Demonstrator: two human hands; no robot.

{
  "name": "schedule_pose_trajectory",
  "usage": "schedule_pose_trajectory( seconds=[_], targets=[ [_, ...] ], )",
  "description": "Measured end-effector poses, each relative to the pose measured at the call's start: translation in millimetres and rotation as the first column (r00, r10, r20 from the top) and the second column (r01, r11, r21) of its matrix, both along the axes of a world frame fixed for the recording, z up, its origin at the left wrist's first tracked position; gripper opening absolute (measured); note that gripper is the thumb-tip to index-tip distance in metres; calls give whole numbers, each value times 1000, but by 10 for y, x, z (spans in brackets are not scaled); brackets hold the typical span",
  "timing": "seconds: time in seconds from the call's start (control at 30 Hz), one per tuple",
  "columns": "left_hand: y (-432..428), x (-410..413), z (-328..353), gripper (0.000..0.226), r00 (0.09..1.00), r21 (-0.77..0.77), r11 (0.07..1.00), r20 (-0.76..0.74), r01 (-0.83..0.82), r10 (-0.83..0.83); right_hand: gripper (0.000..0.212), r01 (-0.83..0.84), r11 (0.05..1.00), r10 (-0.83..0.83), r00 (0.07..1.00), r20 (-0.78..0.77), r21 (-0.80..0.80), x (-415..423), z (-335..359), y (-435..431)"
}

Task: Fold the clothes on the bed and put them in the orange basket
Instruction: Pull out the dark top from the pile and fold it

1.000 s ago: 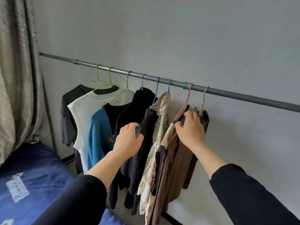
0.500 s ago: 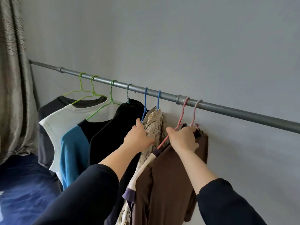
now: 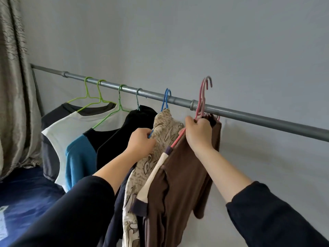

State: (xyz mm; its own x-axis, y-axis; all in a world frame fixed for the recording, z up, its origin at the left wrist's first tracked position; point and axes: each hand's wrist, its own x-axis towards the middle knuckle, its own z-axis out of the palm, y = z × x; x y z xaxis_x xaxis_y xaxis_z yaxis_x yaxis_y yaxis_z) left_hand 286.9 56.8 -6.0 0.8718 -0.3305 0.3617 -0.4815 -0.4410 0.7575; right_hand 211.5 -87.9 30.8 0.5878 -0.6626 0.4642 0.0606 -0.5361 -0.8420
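Observation:
My right hand (image 3: 198, 134) grips the two pink hangers (image 3: 203, 97) that carry a brown garment (image 3: 179, 189). Their hooks stand lifted above the grey rail (image 3: 249, 115), off it. My left hand (image 3: 140, 143) grips the shoulder of a blue hanger (image 3: 166, 99) under a beige patterned garment (image 3: 160, 139); that hook is still over the rail. Further left hang a black top (image 3: 121, 139), a blue-and-black top (image 3: 80, 157), a white top (image 3: 65, 127) and a dark grey top (image 3: 48, 157). The orange basket is not in view.
A bed with a dark blue cover (image 3: 23, 191) lies at the lower left. A beige curtain (image 3: 14, 86) hangs along the left edge. The grey wall (image 3: 195, 41) is close behind the rail, which runs on to the right with no hangers.
My right hand has raised the pink hangers, so their hooks have come up off the rail. My left hand moved from the black top to the blue hanger under the beige garment.

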Motion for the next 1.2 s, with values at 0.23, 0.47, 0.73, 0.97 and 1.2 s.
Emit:
schedule_pose_trajectory(
  seconds=[0.23, 0.47, 0.73, 0.97, 1.2],
  targets=[
    [210, -17, 361, 14, 1000, -28, 1000, 5, -4, 4, 42, -121, 993, 118, 979, -168, -10, 9, -234, 99],
    [793, -291, 231, 22, 998, -27, 999, -59, -19, 17, 46, -173, 981, 166, 983, -78, -89, -101, -154, 522],
    [2308, -1079, 163, 15, 991, -61, 993, -95, -105, 99, 42, -228, 965, 233, 972, 31, -127, -549, -251, 1961],
    [4587, -2333, 182, 18, 957, -65, 957, -93, -282, 276, 32, -451, 876, 463, 886, 34, -174, -1341, -310, 4093],
    [6617, -3546, 229, 21, 871, 29, 872, -29, -489, 490, 35, -632, 769, 631, 774, -43, -91, -2124, -441, 6280]
  ],
)
